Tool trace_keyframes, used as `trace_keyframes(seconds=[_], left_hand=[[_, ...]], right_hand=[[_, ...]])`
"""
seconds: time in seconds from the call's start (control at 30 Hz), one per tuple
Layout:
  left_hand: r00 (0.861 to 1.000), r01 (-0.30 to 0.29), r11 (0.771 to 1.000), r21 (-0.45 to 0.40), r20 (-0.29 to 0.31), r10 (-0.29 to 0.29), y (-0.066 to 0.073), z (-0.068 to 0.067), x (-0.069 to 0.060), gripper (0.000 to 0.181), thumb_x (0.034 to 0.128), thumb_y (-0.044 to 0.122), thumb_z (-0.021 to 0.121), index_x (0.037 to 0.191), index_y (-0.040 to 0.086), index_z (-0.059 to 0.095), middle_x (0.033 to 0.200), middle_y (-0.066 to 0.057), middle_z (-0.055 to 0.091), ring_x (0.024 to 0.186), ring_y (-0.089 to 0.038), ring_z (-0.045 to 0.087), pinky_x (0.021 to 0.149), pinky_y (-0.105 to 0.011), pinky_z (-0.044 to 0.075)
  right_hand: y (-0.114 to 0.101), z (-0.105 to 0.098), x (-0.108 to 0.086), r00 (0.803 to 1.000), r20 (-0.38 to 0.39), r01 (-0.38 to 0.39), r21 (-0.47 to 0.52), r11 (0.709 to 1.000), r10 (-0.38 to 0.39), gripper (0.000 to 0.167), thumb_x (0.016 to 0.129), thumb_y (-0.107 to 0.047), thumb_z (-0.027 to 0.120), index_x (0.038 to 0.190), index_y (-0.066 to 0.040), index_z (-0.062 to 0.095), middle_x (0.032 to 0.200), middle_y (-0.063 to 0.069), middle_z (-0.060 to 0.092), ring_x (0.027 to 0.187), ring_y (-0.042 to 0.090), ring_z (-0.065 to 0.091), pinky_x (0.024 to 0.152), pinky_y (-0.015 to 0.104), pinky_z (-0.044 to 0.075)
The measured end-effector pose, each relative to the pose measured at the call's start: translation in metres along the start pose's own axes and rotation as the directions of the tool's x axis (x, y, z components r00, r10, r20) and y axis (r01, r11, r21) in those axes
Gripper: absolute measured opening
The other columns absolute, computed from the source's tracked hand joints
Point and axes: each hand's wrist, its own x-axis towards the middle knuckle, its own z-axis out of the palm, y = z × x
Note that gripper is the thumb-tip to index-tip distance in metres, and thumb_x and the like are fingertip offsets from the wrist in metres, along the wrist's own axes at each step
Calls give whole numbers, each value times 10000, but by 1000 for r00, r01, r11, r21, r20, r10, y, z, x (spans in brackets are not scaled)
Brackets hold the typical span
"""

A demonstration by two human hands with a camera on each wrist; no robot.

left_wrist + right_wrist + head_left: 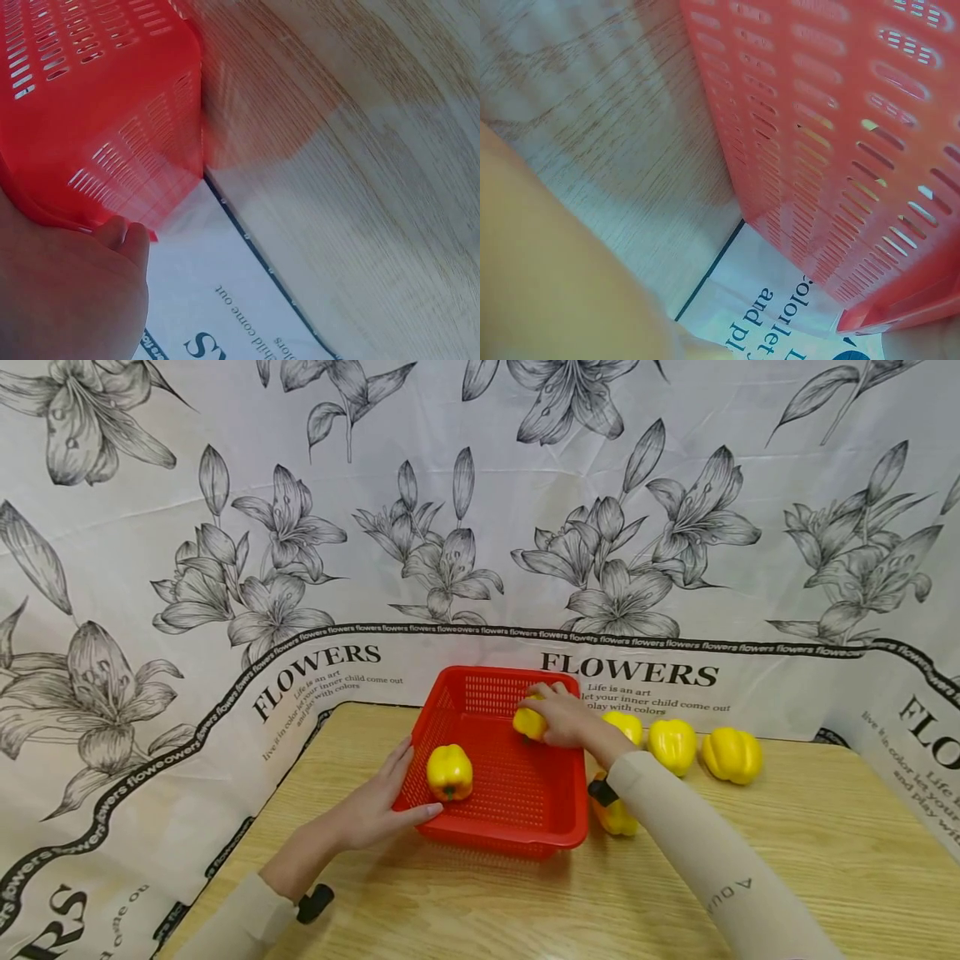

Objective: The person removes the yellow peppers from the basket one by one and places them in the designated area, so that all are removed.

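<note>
A red perforated plastic basket (498, 777) stands on the table against the cloth backdrop. Inside it, at the left, lies a yellow bell pepper (449, 770) with its green stem toward the front. Over the basket's back right corner, my right hand (561, 714) grips another yellow bell pepper (529, 720) within the walls; the basket wall hides that grip in the right wrist view. My left hand (375, 806) rests against the basket's left rim with straight fingers, the thumb at the front left corner. In the left wrist view, its fingertips (135, 247) touch the rim.
Right of the basket sit several more yellow bell peppers, including one at the far right (732, 755), one in the back row's middle (671, 746) and one under the right forearm (618, 818). Floral cloth (450, 568) hangs behind the wooden table (450, 910).
</note>
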Motion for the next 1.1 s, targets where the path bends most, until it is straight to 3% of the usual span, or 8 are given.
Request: trace_keyframes(seconds=[0.53, 0.9, 1.1], left_hand=[[1000, 11, 1000, 10, 8, -11, 2, -1, 1, 1142, 884, 761, 576, 1658, 137, 13, 1722, 49, -67, 1497, -379, 318, 1160, -567, 355], [1000, 21, 1000, 14, -8, -20, 1, -1, -1, 1140, 883, 770, 568, 1659, 152, 6, 1728, 22, -42, 1476, -402, 351, 1150, -580, 364], [1000, 17, 1000, 13, -4, -17, 2, 0, -1, 1144, 879, 773, 572, 1659, 148, 14, 1727, 31, -45, 1484, -393, 342, 1151, -573, 364]], right_hand=[[-13, -10, -6, 999, 38, -26, 50, 998, 24, 570, 849, 63, 744, 1392, -61, 624, 1378, 192, 448, 1140, 362, 375, 864, 465, 487], [-22, -17, -10, 999, 38, -30, -44, 999, 31, 580, 844, 88, 707, 1393, -71, 614, 1344, 207, 553, 1098, 357, 438, 892, 475, 485], [-23, -16, -12, 999, 36, -21, -45, 999, 23, 521, 828, 17, 766, 1327, -68, 643, 1248, 183, 566, 1034, 330, 443, 842, 442, 486]])
